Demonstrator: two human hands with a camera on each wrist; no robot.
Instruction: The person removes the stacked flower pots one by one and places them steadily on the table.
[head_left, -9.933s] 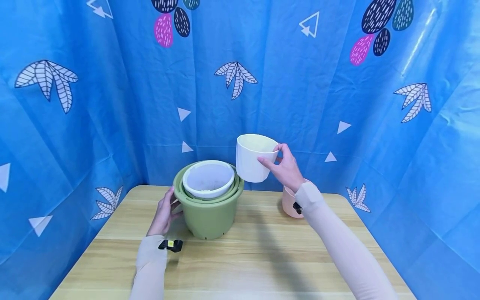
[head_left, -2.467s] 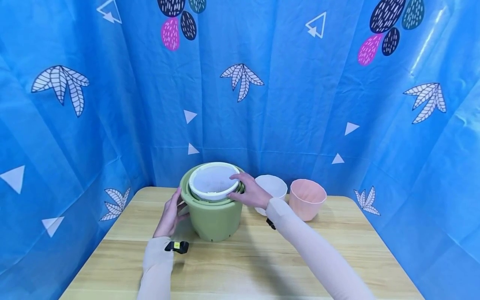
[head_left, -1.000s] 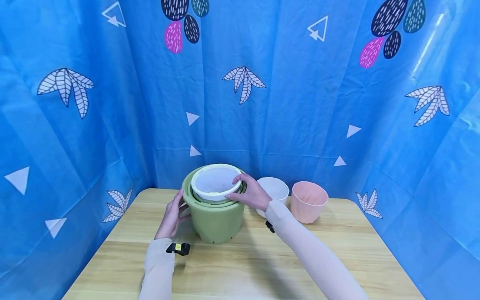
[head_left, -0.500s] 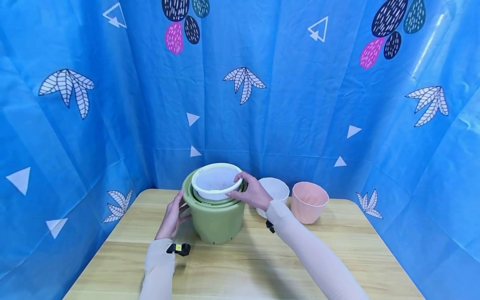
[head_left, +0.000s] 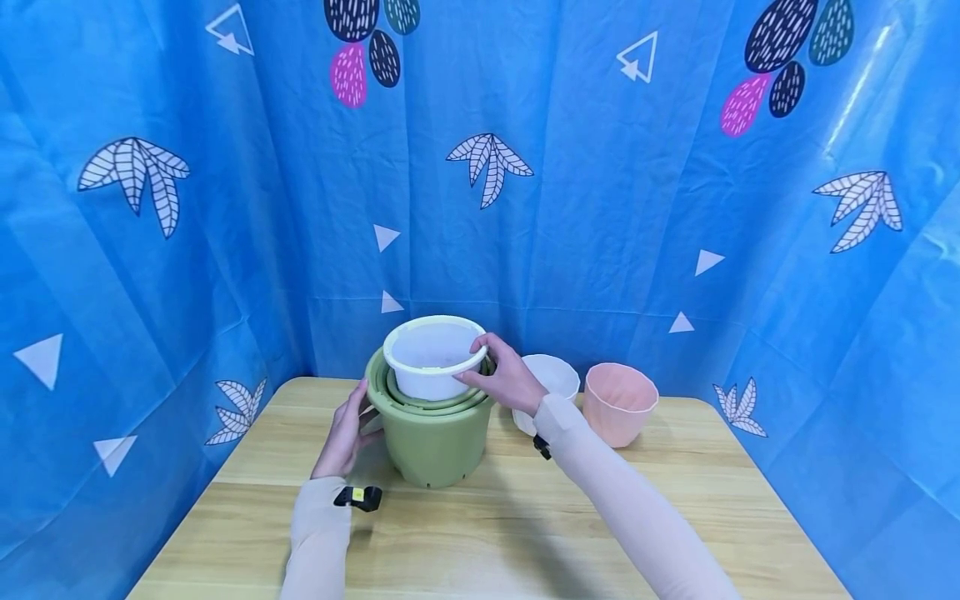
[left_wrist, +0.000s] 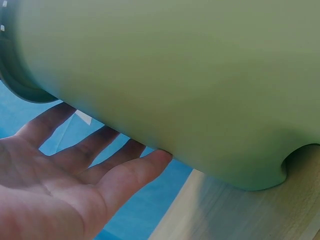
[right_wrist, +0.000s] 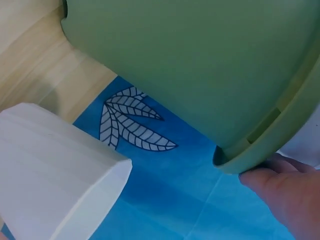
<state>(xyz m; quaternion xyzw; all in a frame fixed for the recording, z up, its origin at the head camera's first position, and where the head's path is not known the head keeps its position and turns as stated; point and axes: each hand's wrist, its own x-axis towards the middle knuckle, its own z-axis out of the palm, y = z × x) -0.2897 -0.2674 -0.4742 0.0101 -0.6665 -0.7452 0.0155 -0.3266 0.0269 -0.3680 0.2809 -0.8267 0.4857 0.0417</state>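
A large green flower pot [head_left: 435,450] stands upright on the table, with at least one smaller green pot [head_left: 480,395] nested inside. Partly raised out of that nest is a round white flower pot [head_left: 429,384], its base hidden within the green rims. My right hand [head_left: 507,377] pinches the white pot's right rim between thumb and fingers. With nearly straight, spread fingers, my left hand [head_left: 343,435] touches the left side of the large pot. The left wrist view shows these fingertips [left_wrist: 162,156] against the green wall [left_wrist: 165,80].
Right of the stack stand a faceted white pot [head_left: 555,375], partly behind my right wrist, and a pink pot [head_left: 615,408]. The wooden table [head_left: 420,542] meets a patterned blue curtain [head_left: 570,208] at the back and sides.
Earlier, my right hand held the faceted white pot in the air; now that pot stands beside the pink one. The round white pot has risen partly from the green stack. The left hand stays put.
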